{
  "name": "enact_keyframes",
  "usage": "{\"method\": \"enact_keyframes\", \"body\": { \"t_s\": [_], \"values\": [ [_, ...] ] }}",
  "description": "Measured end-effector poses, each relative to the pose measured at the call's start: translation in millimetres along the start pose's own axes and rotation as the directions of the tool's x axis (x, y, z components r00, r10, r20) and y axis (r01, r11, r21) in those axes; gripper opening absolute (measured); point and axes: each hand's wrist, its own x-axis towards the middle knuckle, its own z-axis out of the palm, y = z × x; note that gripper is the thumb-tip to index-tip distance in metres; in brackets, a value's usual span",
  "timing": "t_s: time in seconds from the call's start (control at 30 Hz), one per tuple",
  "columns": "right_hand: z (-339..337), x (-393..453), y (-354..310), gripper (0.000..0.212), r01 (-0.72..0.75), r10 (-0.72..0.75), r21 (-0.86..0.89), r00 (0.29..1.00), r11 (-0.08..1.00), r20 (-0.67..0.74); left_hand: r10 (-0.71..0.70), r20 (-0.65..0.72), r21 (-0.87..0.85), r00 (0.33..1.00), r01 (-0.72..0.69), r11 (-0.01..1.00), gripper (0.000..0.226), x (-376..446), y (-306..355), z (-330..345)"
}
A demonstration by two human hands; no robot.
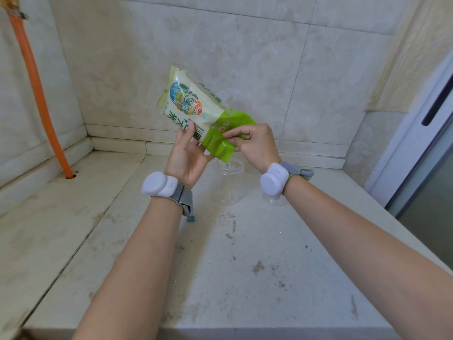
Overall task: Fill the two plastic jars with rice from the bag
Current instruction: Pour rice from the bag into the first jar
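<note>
A rice bag (193, 104), white with a green end, is held upside down and tilted above the counter. My left hand (187, 157) grips its lower left side from beneath. My right hand (253, 143) pinches the green mouth end. Directly below the mouth stands a clear plastic jar (229, 179) with a little rice falling into it. A second clear jar (275, 201) stands to its right, mostly hidden behind my right wrist.
The pale stone counter (220, 253) is stained and runs into a tiled corner. An orange pipe (36, 87) goes down into a hole at the left. A sliding door frame (426, 133) stands at the right edge.
</note>
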Motion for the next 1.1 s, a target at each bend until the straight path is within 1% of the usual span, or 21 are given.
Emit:
{"method": "enact_keyframes", "body": {
  "t_s": [0.13,0.33,0.57,0.63,0.77,0.87,0.93,1.0,1.1],
  "values": [
    [0,-4,0,0.018,0.006,-0.006,0.038,1.000,0.999,-0.014,0.008,0.009,0.002,1.000,-0.008,1.000,0.049,-1,0,1],
    [3,-6,5,0.019,-0.025,0.028,0.083,0.999,0.996,-0.024,0.017,0.039,0.007,0.999,-0.018,1.000,0.033,-1,0,3],
    [5,-9,7,0.020,-0.022,0.026,0.090,0.999,0.996,-0.037,0.024,0.047,0.007,0.999,-0.024,1.000,0.027,-1,0,4],
    [4,-9,8,0.021,-0.016,0.020,0.091,0.999,0.996,-0.042,0.022,0.051,-0.006,0.998,-0.021,1.000,0.027,-1,0,4],
    [6,-9,11,0.032,-0.008,0.015,0.120,0.998,0.993,-0.062,0.008,0.051,-0.041,0.999,-0.006,0.999,0.033,-2,2,3],
    [9,-12,12,0.032,-0.007,0.018,0.145,0.997,0.989,-0.077,0.006,0.074,-0.059,0.997,-0.001,0.998,0.038,-3,2,2],
    [9,-13,11,0.028,-0.008,0.022,0.159,0.996,0.987,-0.081,0.015,0.091,-0.038,0.996,-0.011,0.999,0.041,-4,2,2],
    [9,-13,11,0.024,-0.010,0.025,0.171,0.996,0.985,-0.086,0.022,0.101,-0.009,0.995,-0.021,1.000,0.040,-4,1,3],
    [8,-11,12,0.026,-0.015,0.033,0.201,0.996,0.980,-0.083,0.031,0.097,0.040,0.995,-0.035,0.999,0.034,-3,-1,4]
  ]
}}
